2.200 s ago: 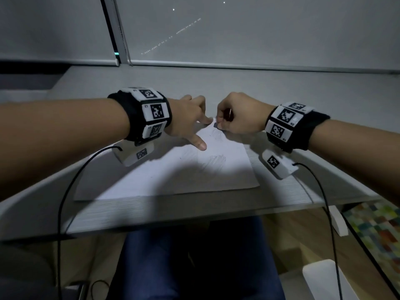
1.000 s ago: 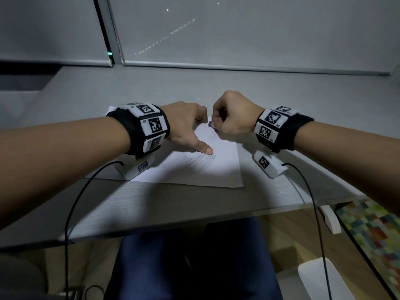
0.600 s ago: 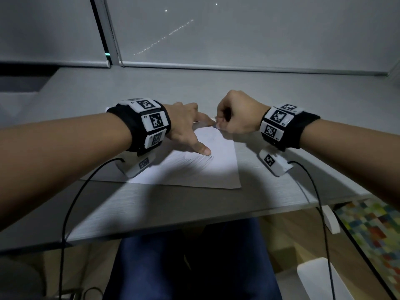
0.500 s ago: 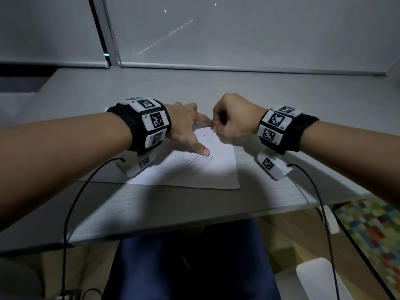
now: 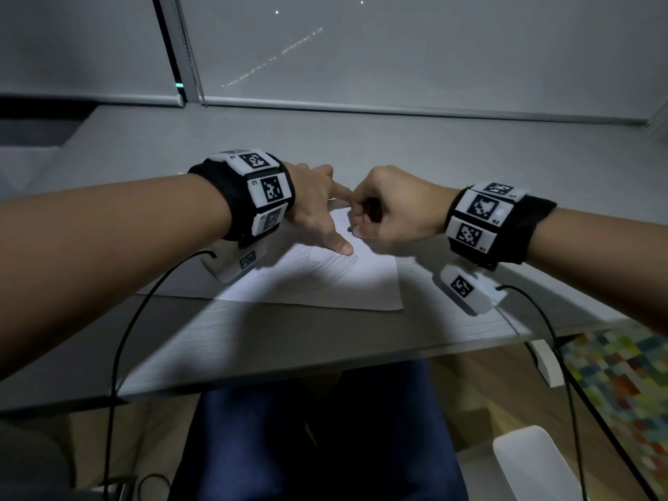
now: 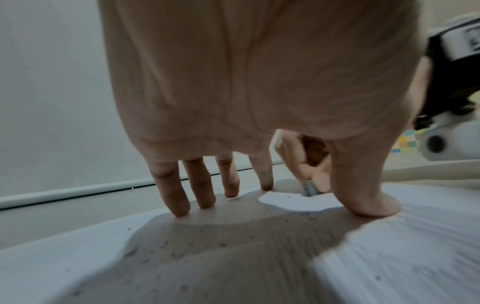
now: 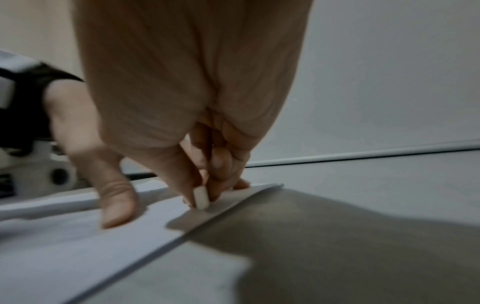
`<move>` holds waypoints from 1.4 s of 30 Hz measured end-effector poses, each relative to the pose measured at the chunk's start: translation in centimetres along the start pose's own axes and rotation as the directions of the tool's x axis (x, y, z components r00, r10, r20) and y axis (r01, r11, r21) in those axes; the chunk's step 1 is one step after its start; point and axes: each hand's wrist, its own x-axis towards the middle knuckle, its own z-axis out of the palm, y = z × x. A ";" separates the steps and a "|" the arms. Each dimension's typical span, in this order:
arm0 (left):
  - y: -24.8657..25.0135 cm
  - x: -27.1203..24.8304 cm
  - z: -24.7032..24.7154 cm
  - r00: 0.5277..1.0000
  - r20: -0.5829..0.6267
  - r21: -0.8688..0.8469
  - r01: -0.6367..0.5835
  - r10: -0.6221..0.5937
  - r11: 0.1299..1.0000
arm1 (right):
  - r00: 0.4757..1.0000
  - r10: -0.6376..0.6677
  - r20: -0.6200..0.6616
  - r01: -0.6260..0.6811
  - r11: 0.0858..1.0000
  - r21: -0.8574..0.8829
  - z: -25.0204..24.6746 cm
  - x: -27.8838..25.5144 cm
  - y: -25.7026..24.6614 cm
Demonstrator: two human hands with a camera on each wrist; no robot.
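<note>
The right hand (image 5: 394, 207) is curled into a loose fist and pinches a small pale eraser (image 7: 201, 197) between thumb and fingertips. The eraser stands nearly upright, its lower end touching the sheet of paper (image 5: 325, 280) close to the sheet's far right corner. The left hand (image 5: 314, 204) lies just beside it, the two hands almost touching above the far edge of the sheet. The left hand's fingers are straight and spread, and it grips nothing. Its fingertips come down along the far edge of the sheet, while the thumb presses flat on the paper a little nearer the person than the eraser. The eraser thus sits between the left thumb and the left forefinger, with a small bare patch of paper around it. Faint pencil hatching shows on the sheet by the thumb, and the left wrist view shows dark specks scattered over the sheet under the palm. Both wrists wear black bands with black-and-white markers (image 5: 271, 188), and a cable (image 5: 123, 338) hangs from each toward the floor. The sheet lies flat on the grey desk (image 5: 289, 338), slightly skewed to the near edge. Beyond the sheet's far edge a grey window blind (image 5: 397, 48) closes off the back of the desk. To the right of the sheet, below desk level, lies a colourful checked mat (image 5: 621, 374).
</note>
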 end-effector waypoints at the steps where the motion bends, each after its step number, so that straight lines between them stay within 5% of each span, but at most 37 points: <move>1: 0.0 0.0 -0.1 1.000 0.001 0.006 0.000 0.000 1.000 | 1.000 0.003 -0.009 -0.003 1.000 -0.013 -0.2 0.2 0.2; 6: 0.2 -0.1 -0.1 1.000 0.001 0.002 0.005 -0.005 1.000 | 0.996 0.036 -0.087 -0.041 0.998 -0.050 -0.8 1.3 1.2; 12: 0.1 -0.1 0.0 1.000 -0.010 0.000 0.000 0.000 1.000 | 0.999 -0.040 0.024 0.040 0.999 0.004 0.2 -0.8 -1.0; 18: 0.3 -0.2 -0.1 1.000 0.004 0.021 0.014 -0.014 1.000 | 0.995 0.045 -0.085 -0.049 0.998 -0.047 -0.3 1.0 0.1; 26: 0.4 0.2 -0.2 1.000 0.002 0.114 0.012 -0.012 0.993 | 0.994 -0.012 0.108 0.008 0.999 0.031 -1.1 -1.3 -1.0; 30: 0.3 0.7 -1.1 0.998 -0.031 0.085 0.062 -0.060 0.994 | 0.995 0.076 -0.063 -0.074 0.997 0.036 -2.5 -1.4 0.3; 36: -2.6 1.1 -2.0 0.990 -0.099 0.131 0.117 -0.104 0.984 | 0.998 0.061 0.030 -0.062 0.997 0.037 -1.5 -1.7 0.1; 42: -5.3 1.4 -0.4 0.950 -0.271 -0.041 0.151 -0.156 0.988 | 0.999 0.046 0.009 -0.046 0.999 0.014 -1.0 0.0 0.1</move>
